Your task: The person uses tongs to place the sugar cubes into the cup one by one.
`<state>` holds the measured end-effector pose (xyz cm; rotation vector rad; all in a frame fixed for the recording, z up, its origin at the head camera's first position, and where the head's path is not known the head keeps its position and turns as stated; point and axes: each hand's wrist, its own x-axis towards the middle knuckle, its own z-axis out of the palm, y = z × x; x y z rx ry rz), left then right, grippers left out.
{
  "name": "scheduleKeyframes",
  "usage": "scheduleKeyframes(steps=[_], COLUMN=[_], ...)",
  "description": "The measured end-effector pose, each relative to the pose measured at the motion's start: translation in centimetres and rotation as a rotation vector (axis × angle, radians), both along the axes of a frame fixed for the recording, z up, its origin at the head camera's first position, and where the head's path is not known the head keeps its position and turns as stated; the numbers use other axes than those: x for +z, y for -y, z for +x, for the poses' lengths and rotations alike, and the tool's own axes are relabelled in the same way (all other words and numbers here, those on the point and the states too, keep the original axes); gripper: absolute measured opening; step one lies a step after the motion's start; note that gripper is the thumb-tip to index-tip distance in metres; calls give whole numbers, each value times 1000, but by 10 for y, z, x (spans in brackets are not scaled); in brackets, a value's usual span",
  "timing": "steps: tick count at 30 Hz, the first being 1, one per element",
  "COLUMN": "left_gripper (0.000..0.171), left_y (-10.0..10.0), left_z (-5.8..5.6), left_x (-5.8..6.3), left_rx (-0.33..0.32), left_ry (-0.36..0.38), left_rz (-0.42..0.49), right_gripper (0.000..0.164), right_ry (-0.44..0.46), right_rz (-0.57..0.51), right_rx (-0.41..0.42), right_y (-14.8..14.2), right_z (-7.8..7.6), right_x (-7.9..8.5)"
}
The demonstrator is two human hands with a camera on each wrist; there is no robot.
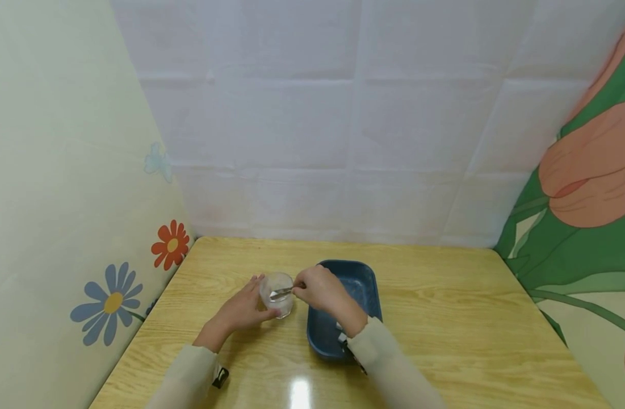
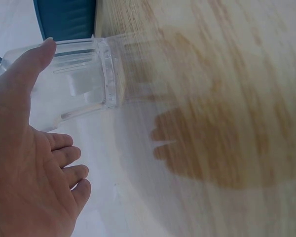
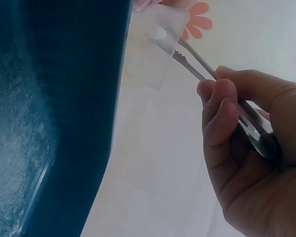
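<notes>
My left hand (image 1: 244, 307) holds a clear faceted glass (image 1: 284, 307) on the table, its thumb on the near side and fingers along the far left. In the left wrist view, the thumb lies across the glass (image 2: 44, 106), and white cubes (image 2: 81, 81) show through its wall. My right hand (image 1: 322, 289) pinches small metal tongs (image 1: 281, 293) with serrated tips. In the right wrist view, the tips of the tongs (image 3: 190, 64) reach into the glass, where a white piece (image 3: 159, 33) shows at their ends.
Right of the glass stands a dark blue tray (image 1: 314, 335), under my right forearm, with small white cubes (image 1: 342, 337) in its near part. The wooden table (image 1: 445, 307) meets a white cloth (image 1: 343, 142) behind and flower-printed cloths at both sides.
</notes>
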<state>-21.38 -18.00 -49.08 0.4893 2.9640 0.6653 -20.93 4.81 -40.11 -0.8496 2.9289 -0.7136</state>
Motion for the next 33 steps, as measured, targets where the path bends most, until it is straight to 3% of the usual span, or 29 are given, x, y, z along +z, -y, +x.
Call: scheduleKeyframes(steps=[33], left_gripper=[105], left_y=[1], left_z=[-3], left_x=[-5], left_rx=[-1], left_ry=[0], left_rz=[-3], right_gripper=[12], right_ry=[70], right_rz=[63], right_rx=[-21], right_y=[10], right_z=[-7], right_x=[-5])
